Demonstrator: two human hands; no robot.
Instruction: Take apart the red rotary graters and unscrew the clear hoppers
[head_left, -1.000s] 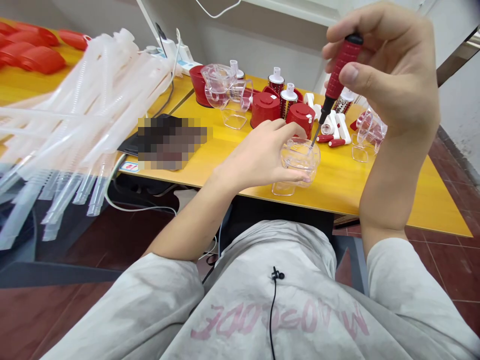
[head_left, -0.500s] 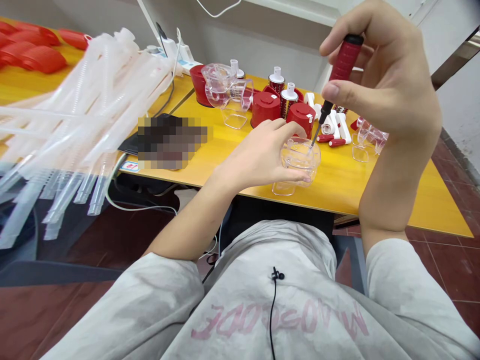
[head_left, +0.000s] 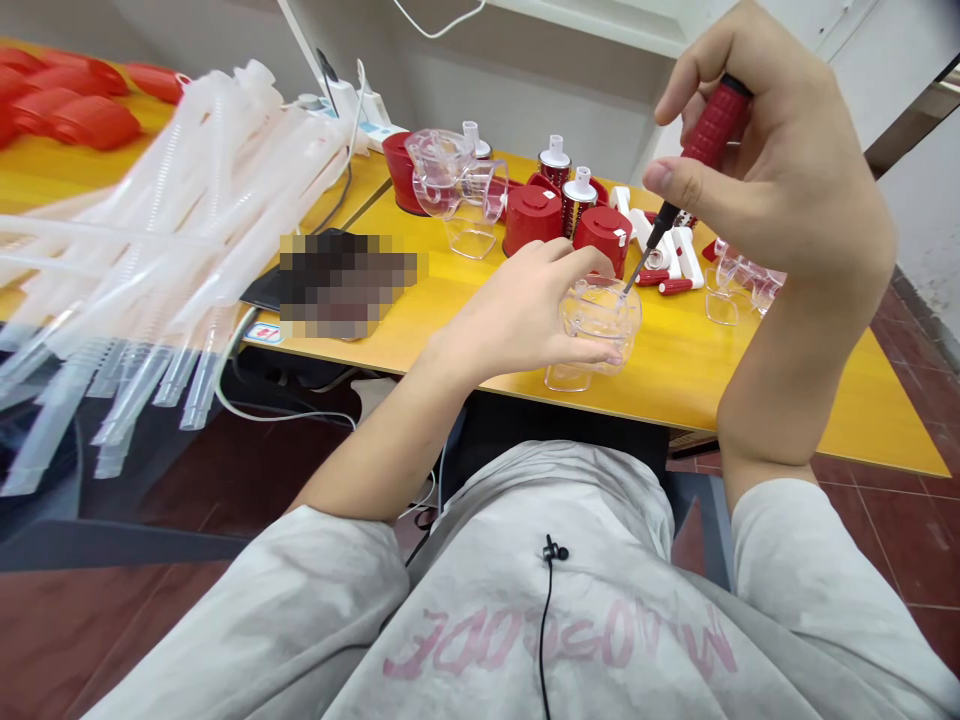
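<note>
My left hand (head_left: 536,310) grips a clear plastic housing (head_left: 609,328) near the table's front edge, thumb on the near side and fingers on the far side. Above it, my right hand (head_left: 787,170) holds a screwdriver (head_left: 712,125) with a red and black handle. Its dark shaft slants down to the left, and the tip reaches the top of the clear housing. Whether a screw sits under the tip is too small to tell. Just behind the left fingers are red caps (head_left: 602,238), and white parts with red ends (head_left: 679,262) lie beyond the screwdriver.
Long translucent tubes (head_left: 172,220) are piled at the left, overhanging the edge. Red pieces (head_left: 94,118) lie at the back left. Another clear housing (head_left: 457,180) and several white-topped cylinders (head_left: 579,195) stand behind. A phone-like dark object (head_left: 262,288), partly pixelated, lies left of my hands.
The screwdriver has tilted further, its handle moving right and slightly down with my right hand. The tip remains at the housing, which my left hand keeps in place.
</note>
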